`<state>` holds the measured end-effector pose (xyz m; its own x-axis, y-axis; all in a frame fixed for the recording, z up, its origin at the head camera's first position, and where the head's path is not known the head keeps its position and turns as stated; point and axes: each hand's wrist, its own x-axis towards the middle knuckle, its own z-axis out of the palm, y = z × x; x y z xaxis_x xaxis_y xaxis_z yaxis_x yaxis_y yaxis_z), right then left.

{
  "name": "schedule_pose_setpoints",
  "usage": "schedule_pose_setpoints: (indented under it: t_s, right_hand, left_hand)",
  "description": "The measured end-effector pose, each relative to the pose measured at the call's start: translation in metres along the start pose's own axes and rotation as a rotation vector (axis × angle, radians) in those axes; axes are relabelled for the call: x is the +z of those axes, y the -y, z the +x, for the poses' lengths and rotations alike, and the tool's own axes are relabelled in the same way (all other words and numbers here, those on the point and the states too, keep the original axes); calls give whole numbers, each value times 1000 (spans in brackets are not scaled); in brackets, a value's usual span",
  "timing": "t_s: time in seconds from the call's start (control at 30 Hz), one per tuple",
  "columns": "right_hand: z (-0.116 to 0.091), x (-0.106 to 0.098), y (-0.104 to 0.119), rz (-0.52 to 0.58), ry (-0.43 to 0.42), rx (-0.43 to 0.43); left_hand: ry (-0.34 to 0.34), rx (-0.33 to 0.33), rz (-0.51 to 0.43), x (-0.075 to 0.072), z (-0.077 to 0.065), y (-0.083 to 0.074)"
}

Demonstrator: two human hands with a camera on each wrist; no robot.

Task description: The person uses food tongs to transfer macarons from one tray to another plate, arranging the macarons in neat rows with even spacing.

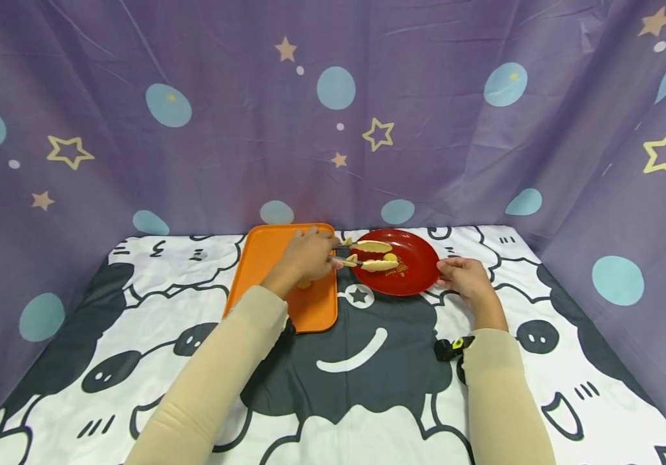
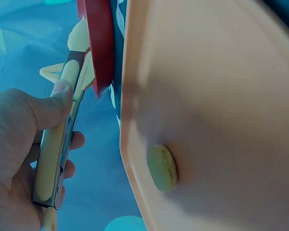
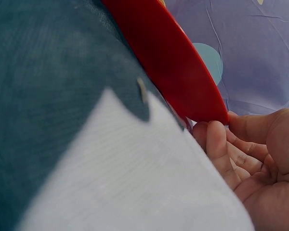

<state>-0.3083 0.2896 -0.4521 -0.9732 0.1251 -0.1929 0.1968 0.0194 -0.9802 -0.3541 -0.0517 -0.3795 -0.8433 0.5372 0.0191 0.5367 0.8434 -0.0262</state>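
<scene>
My left hand (image 1: 308,254) grips a pair of cream-tipped tongs (image 2: 62,125), thumb along one arm and fingers round the other. The tongs' two tips reach over the left half of a red plate (image 1: 422,271) and stand apart, with a small yellow round piece (image 1: 389,257) between them in the head view. On the far right rim of the plate, my right hand (image 1: 465,278) pinches the edge between thumb and fingers. A yellow-green macaron (image 2: 161,168) lies in the orange tray (image 1: 320,316), below my left wrist.
The tray stands left of the plate, a narrow strip of cloth between them. A black-and-white cartoon tablecloth (image 1: 362,381) covers the table. Behind it hangs a purple curtain (image 1: 333,187) with stars and blue spots, close to the tray's far edge.
</scene>
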Motion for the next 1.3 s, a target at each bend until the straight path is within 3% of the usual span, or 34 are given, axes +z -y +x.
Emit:
schedule_pose_setpoints:
  t_s: [0.47,0.83,1.3]
  right_hand:
    - [1,1,-2,-1,-4,-2]
    - [-1,2,0,4,-3,-7]
    - [1,2,0,12,-1,-1]
  left_hand:
    - [-53,5,11,-15,-17,7]
    - [-99,-5,-50,-16,-56,42]
    - [-89,-48,-51,-8,-105,79]
